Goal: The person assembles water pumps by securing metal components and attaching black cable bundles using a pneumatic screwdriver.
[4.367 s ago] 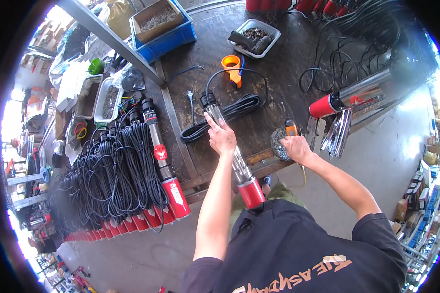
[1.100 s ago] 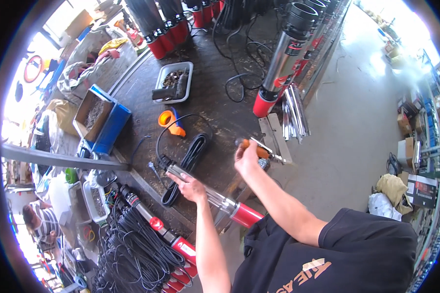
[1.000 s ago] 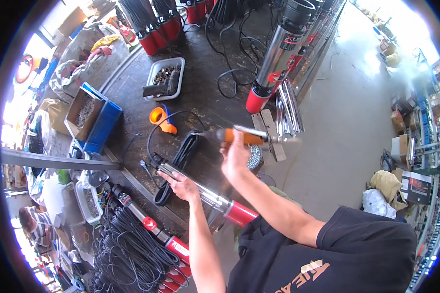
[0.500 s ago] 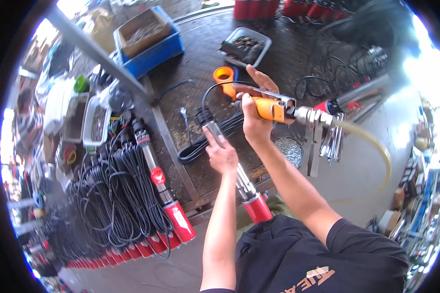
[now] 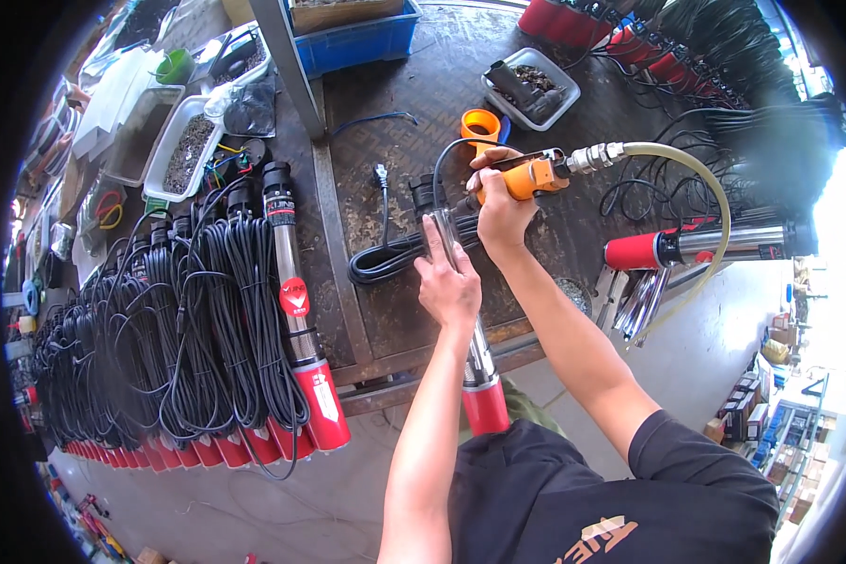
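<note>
A long silver pump with a red end lies over the near table edge, its red end toward my body. My left hand is closed round its metal tube, index finger stretched along it toward the black cap. In my right hand is an orange air screwdriver, fingers wrapped round its body. The tool's tip points left at the pump's upper part, close to the cap; whether it touches I cannot tell. Beside the pump lies its coiled black cable with a plug.
A clear air hose arcs from the screwdriver to the right. Behind it are an orange ring-shaped tool and a white tray of small parts. Several pumps with bundled cables stand at left; another red-ended pump lies right.
My right hand's raised, spread fingers have closed round the screwdriver, and its tip has come down nearer the pump's cap. My left hand stays on the pump. The view has shifted.
</note>
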`<action>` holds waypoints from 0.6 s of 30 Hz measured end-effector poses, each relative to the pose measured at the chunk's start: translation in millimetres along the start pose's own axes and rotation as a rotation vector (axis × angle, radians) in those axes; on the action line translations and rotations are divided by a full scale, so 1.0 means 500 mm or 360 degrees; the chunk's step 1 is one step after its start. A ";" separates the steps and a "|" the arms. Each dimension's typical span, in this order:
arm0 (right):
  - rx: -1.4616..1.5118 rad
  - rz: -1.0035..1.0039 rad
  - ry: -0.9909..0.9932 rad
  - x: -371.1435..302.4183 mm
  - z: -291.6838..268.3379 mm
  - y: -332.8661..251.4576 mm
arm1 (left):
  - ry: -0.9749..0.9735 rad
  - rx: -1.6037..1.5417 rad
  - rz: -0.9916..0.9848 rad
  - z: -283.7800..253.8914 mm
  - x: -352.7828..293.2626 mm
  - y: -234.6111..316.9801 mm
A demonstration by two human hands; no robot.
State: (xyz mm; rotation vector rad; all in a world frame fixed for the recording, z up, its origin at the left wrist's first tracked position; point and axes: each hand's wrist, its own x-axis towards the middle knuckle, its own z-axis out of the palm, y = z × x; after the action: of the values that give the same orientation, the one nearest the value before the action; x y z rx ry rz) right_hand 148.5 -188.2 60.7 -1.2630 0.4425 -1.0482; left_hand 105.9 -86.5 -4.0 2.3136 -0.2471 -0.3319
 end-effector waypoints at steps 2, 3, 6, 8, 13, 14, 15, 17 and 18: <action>-0.0013 -0.0002 -0.0016 0.002 -0.003 0.004 | -0.0009 0.0018 0.0005 0.000 0.002 -0.001; 0.0012 -0.0004 -0.0002 0.003 -0.002 0.007 | -0.0007 0.0024 0.0008 0.000 0.002 -0.001; 0.0050 -0.0003 0.0031 0.005 -0.001 0.013 | -0.0004 0.0029 0.0019 0.001 0.002 -0.001; 0.0027 0.0006 0.0041 0.004 0.000 0.015 | -0.0008 0.0034 0.0014 0.001 0.002 -0.002; 0.0104 0.0018 0.0058 0.000 -0.002 0.019 | 0.0006 0.0055 0.0022 0.004 0.002 -0.002; 0.0118 0.0024 0.0055 -0.002 -0.002 0.018 | 0.0009 0.0061 0.0022 0.005 0.002 -0.003; 0.0122 0.0019 0.0044 -0.002 -0.004 0.019 | 0.0011 0.0065 0.0027 0.005 0.002 -0.003; 0.0130 0.0010 0.0022 -0.004 -0.008 0.022 | -0.0001 0.0072 0.0024 0.005 0.001 -0.001; 0.0121 0.0007 0.0017 -0.004 -0.009 0.022 | -0.0014 0.0075 0.0012 0.004 0.001 0.000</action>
State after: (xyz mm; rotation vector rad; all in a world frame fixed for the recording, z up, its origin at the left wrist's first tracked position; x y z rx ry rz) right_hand 148.2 -189.4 48.9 -1.1887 0.4096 -1.0593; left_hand 105.6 -87.9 -5.4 2.3574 -0.2709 -0.3359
